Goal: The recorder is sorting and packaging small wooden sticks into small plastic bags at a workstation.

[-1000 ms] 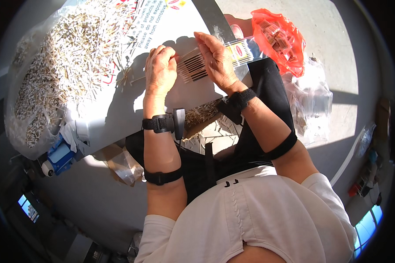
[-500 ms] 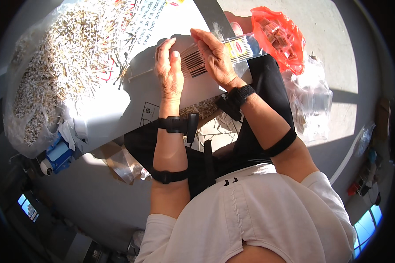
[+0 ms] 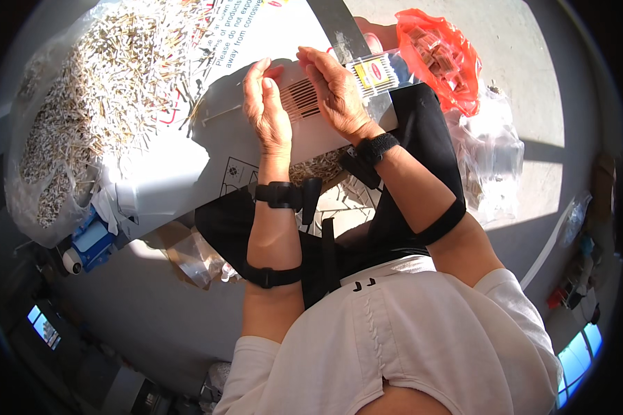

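Note:
My left hand (image 3: 266,114) and my right hand (image 3: 332,90) stand close together, palms facing, over a white cardboard sheet (image 3: 187,173) that lies on my lap. Left fingers are straight and upright; right fingers curve toward them. Whatever lies between the palms is hidden. A printed barcode patch (image 3: 303,100) shows on the sheet just behind the hands. A big heap of thin pale sticks (image 3: 97,104) covers the sheet's left part. One loose stick (image 3: 221,111) lies left of my left hand. A small yellow and red box (image 3: 374,72) sits right beside my right hand.
A red plastic bag (image 3: 439,55) of small boxes lies at the upper right, with a clear plastic bag (image 3: 495,162) below it. A blue and white object (image 3: 90,242) sits under the sheet's lower left edge. Crumpled clear wrapping (image 3: 194,256) lies on the grey floor.
My left hand has opened from a fist resting on the sheet, risen, and moved up beside my right hand. The right hand has stayed near the barcode patch.

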### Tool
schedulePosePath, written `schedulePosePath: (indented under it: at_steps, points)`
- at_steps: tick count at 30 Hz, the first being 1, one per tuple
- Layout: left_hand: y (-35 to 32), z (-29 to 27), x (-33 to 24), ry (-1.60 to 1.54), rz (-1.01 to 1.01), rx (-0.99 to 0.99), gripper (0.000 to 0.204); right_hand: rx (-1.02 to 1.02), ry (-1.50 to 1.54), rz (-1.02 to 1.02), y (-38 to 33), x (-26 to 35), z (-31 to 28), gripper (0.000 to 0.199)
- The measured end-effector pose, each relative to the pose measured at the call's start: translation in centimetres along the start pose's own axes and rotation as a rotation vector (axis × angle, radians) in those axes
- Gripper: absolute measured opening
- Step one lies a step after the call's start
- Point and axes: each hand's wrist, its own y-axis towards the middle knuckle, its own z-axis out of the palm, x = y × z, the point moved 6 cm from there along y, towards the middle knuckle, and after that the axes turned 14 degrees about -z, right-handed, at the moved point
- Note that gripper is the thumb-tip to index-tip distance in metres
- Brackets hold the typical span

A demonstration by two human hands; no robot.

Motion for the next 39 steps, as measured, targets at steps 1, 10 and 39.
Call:
schedulePosePath:
  at_steps: [1,10,39]
  points:
    - [0.0,-0.1,0.1,-0.033,-0.018,0.001,0.053,-0.017,0.012,0.033,-0.2,0.0,-0.1,0.032]
    - [-0.9,0.6,0.2,-0.143,0.029,-0.080,0.051,-0.243,0.119,-0.004,-1.6,0.4,0.5,0.028]
    - [-7.3,1.9,-0.8,1.267,0.241,0.083,0.102,0.089,-0.259,0.090,-5.6,1.9,-5.2,0.009]
